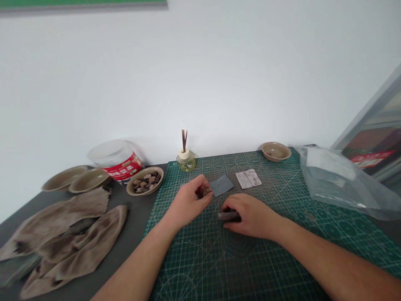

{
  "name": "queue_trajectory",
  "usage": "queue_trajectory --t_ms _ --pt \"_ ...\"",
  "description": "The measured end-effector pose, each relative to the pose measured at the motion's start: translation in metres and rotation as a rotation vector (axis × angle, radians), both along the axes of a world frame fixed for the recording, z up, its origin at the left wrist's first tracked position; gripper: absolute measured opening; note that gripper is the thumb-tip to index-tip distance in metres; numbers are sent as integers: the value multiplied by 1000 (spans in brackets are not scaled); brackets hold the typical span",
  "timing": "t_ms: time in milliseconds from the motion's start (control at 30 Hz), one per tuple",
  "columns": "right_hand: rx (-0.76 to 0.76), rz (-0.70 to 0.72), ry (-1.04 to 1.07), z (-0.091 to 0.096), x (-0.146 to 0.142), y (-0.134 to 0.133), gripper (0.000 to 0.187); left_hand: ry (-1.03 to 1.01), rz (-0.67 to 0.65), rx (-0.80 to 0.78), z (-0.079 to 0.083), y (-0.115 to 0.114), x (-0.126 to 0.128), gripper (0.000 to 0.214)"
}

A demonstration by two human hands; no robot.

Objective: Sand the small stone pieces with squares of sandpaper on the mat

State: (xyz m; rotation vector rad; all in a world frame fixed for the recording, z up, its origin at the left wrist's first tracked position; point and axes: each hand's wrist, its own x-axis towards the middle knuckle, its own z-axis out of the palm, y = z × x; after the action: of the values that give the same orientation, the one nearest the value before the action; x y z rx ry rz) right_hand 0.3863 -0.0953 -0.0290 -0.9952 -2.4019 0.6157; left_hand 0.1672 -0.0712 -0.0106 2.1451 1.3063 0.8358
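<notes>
My right hand (250,215) is closed round a dark grey flat block (229,215), held low over the green cutting mat (184,259). To its left, my left hand (191,200) has its thumb and fingers drawn together in a pinch. Whatever lies between those fingertips is too small and blurred to name. Just beyond the left fingertips lies a blue-grey square sheet (222,185), which looks like sandpaper. A whitish, smudged square (248,179) rests on the mat to the right of that sheet.
Left of the mat stand a bowl of pebbles (145,181), two shallow bowls (90,179), a red-labelled plastic jar (117,161) and stained brown cloths (81,251). Behind are a reed diffuser (186,161) and a small bowl (276,151). A clear plastic bag (341,184) lies right.
</notes>
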Motion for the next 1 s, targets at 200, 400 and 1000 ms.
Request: queue_trajectory --t_ms 200,400,1000 --pt "31 -35 -46 0 1 -2 14 19 -31 -21 -4 3 -1 7" --pt "23 -27 -70 0 1 -3 10 61 -55 -63 -5 5 0 2" --pt "70 -988 -368 3 92 59 24 39 -60 -61 -8 6 -2 4"
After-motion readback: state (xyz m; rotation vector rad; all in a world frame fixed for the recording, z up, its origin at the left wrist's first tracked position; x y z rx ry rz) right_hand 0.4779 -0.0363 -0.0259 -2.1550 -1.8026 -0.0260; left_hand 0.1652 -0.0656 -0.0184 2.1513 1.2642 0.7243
